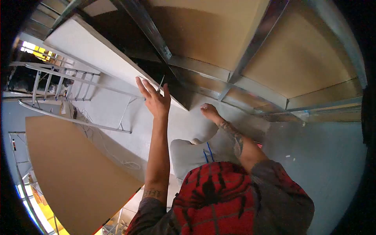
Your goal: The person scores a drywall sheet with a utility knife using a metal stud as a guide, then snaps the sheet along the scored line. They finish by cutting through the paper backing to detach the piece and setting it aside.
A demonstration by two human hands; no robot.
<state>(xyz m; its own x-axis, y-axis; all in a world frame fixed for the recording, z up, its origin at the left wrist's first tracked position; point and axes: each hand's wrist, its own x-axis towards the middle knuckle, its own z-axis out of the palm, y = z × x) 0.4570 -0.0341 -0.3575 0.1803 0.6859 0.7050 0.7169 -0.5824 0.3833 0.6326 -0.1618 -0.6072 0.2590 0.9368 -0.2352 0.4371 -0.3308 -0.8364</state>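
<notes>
A white plasterboard panel (105,58) leans at a slant against the metal stud frame (250,47). My left hand (157,102) is at the panel's long edge, with fingers stretched over the white face and the thumb on the other side. From between thumb and fingers sticks a thin, pointed grey tool (161,83); its lower part is hidden. My right hand (210,112) is closed, low in front of me, to the right of the panel's lower corner and apart from it. Whatever it may hold is hidden.
Left of the panel, an aluminium stepladder (74,117) lies across the view. A large brown board (78,172) stands at lower left. Cables (129,164) lie on the pale floor. A grey-blue wall (317,164) is at right. Brown boards (203,31) back the frame.
</notes>
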